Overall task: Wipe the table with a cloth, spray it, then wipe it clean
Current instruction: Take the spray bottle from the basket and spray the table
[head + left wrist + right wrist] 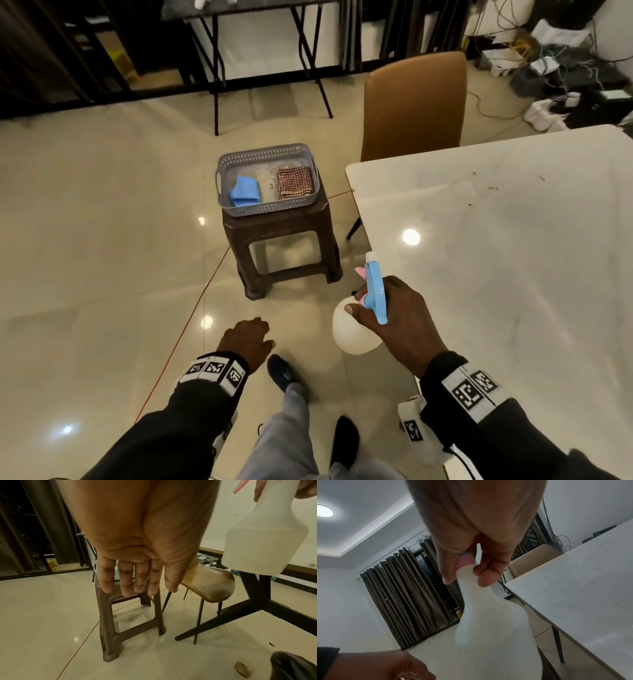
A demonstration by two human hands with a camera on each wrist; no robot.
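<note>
- Right hand (394,315): fingers and thumb are curled round the neck of the spray bottle (356,329), just under its blue trigger head. The right wrist view confirms the grip, with the thumb on one side of the neck and the fingers wrapped on the other.
- Spray bottle: white body, blue head, pink trigger. It is held off the floor, just beside the near left corner of the table (513,257), with the nozzle pointing away from the person. It does not touch the table.
- Left hand (248,339): holds nothing. The left wrist view shows the palm with fingers (126,577) straight and close together, pointing downward. The hand hangs over the floor, left of the bottle and apart from it.
- Table: white glossy top on dark legs, at the person's right. A few small dark specks lie on the far part of the surface.
- Basket (267,180): grey and perforated, set on top of a brown plastic stool (284,246) that stands on the floor ahead of the hands and left of the table.
- Basket contents: a folded blue cloth (245,192) on the left side and a red-and-white checked cloth (294,183) on the right side; something pale lies between them, and its nature cannot be determined.
- Chair (414,106): tan backrest, standing at the far left edge of the table, behind the stool.
</note>
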